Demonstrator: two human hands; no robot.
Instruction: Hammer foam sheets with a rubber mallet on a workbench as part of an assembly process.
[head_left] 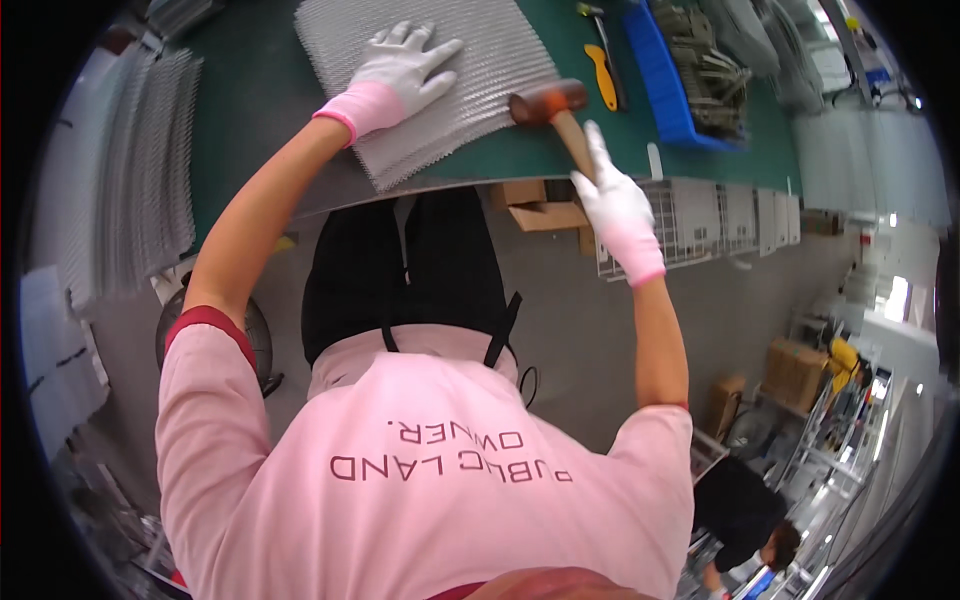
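My left hand [397,78], in a white glove with a pink cuff, lies flat with fingers spread on a ridged silvery metal sheet [480,60]. That sheet rests on the green-topped table [250,90] and reaches its near edge. In my right hand [615,205], gloved the same way, is the wooden handle of a mallet [548,102]. Its index finger stretches along the handle. The mallet's brown head is at the right edge of the sheet; whether it touches the sheet I cannot tell.
Right of the mallet lie a yellow-handled tool [601,76] and a hammer [612,60]. Beyond them stands a blue bin [665,75] of metal parts. Ridged sheets [150,150] are stacked at the left. Cardboard boxes [548,214] sit under the table. Another person [740,505] bends at the lower right.
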